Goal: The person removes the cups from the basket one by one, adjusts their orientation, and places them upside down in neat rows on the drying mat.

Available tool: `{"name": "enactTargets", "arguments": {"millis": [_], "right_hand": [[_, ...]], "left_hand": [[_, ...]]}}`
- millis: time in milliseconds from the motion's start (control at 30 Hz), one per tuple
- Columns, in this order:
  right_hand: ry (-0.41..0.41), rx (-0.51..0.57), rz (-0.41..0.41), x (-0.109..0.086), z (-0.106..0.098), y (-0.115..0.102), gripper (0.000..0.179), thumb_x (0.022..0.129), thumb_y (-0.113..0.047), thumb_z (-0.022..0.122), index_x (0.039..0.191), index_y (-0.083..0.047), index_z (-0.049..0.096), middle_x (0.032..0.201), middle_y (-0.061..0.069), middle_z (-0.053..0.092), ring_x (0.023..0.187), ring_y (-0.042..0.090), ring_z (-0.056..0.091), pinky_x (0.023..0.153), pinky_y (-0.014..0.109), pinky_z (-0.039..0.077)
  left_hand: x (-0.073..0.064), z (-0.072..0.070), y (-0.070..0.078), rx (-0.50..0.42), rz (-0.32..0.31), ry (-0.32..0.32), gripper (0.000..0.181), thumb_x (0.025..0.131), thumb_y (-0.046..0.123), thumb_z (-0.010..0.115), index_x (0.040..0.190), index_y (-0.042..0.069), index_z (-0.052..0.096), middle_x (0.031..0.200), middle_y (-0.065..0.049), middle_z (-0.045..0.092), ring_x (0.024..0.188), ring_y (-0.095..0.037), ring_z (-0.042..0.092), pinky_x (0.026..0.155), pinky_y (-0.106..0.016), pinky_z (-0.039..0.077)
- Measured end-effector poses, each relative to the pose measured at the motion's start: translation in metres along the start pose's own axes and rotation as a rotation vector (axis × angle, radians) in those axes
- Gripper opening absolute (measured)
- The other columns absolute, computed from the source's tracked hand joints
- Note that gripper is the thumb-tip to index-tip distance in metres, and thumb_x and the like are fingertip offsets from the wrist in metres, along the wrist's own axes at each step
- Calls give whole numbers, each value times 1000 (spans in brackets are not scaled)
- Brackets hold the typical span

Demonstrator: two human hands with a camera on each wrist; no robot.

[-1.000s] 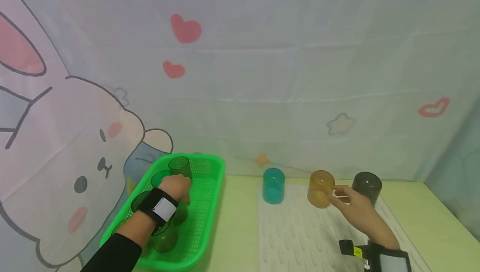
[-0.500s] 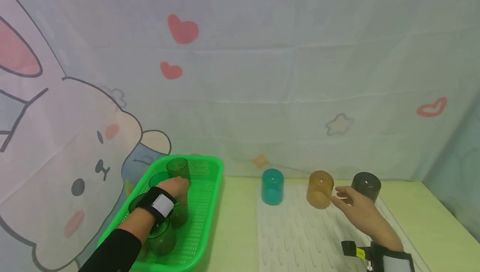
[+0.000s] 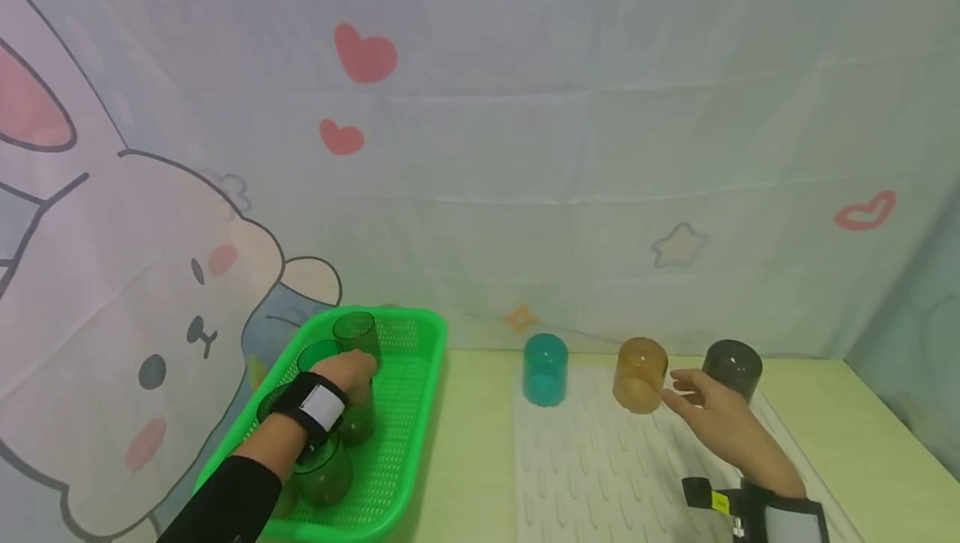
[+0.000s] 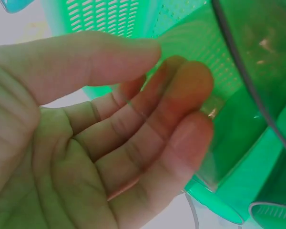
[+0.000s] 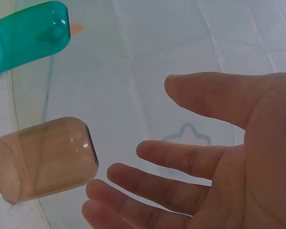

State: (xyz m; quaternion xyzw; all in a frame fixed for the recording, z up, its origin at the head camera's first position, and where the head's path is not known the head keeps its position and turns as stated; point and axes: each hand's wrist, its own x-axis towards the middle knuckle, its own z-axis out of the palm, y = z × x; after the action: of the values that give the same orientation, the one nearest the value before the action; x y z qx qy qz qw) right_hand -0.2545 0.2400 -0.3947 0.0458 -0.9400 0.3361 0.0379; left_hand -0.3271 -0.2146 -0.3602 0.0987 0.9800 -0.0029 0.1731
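Inside the green basket (image 3: 431, 410), my left hand (image 3: 347, 375) is among several upright translucent cups. Its thumb and loosely curled fingers (image 4: 128, 148) lie close to a dark-rimmed cup (image 4: 257, 62), with no grip on it visible in the left wrist view. A green cup (image 3: 318, 350) and an olive cup (image 3: 358, 328) stand at the basket's back left. My right hand (image 3: 716, 422), fingers spread and relaxed, is beside an upside-down amber cup (image 3: 640, 376), apart from it in the right wrist view. To its right stands an upside-down grey cup (image 3: 735, 368).
A teal cup (image 3: 545, 371) stands upside down on the white ridged mat (image 3: 577, 476), left of the amber one. Mat and basket lie on a pale yellow-green table (image 3: 472, 443). A printed cloth backdrop (image 3: 487, 151) rises behind it.
The view shifts slightly. My right hand has drawn a little away from the amber cup; my left hand stays in the basket, and the cups stand where they were.
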Motion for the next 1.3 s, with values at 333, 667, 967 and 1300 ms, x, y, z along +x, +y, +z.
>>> {"name": "enactTargets", "arguments": {"millis": [333, 667, 967, 1300], "right_hand": [[7, -6, -17, 0, 1, -2, 73, 84, -57, 40, 125, 3, 39, 116, 28, 47, 103, 43, 47, 69, 46, 47], [21, -9, -59, 2, 3, -3, 64, 87, -50, 43, 124, 3, 41, 114, 26, 50, 103, 41, 48, 72, 48, 45], [8, -12, -60, 7, 3, -4, 70, 86, -54, 41, 125, 4, 39, 113, 24, 52, 104, 41, 47, 72, 49, 44], [19, -9, -88, 4, 4, -3, 66, 87, -51, 41, 124, 3, 41, 114, 25, 51, 103, 40, 48, 73, 49, 44]], "left_hand": [[-9, -7, 3, -19, 87, 63, 29, 72, -11, 47, 57, 11, 37, 51, 1, 30, 42, -11, 25, 41, -25, 23], [-17, -16, 9, -79, 201, 190, 34, 76, -11, 42, 64, 14, 23, 60, 2, 11, 53, -12, 7, 51, -29, 14], [-30, -7, 16, -217, 211, 441, 12, 78, -4, 49, 84, 6, 51, 70, -1, 47, 54, -14, 40, 52, -28, 35], [-42, -5, 39, -245, 239, 644, 13, 78, -1, 49, 82, 11, 50, 61, 4, 44, 46, -10, 36, 43, -24, 27]]}}
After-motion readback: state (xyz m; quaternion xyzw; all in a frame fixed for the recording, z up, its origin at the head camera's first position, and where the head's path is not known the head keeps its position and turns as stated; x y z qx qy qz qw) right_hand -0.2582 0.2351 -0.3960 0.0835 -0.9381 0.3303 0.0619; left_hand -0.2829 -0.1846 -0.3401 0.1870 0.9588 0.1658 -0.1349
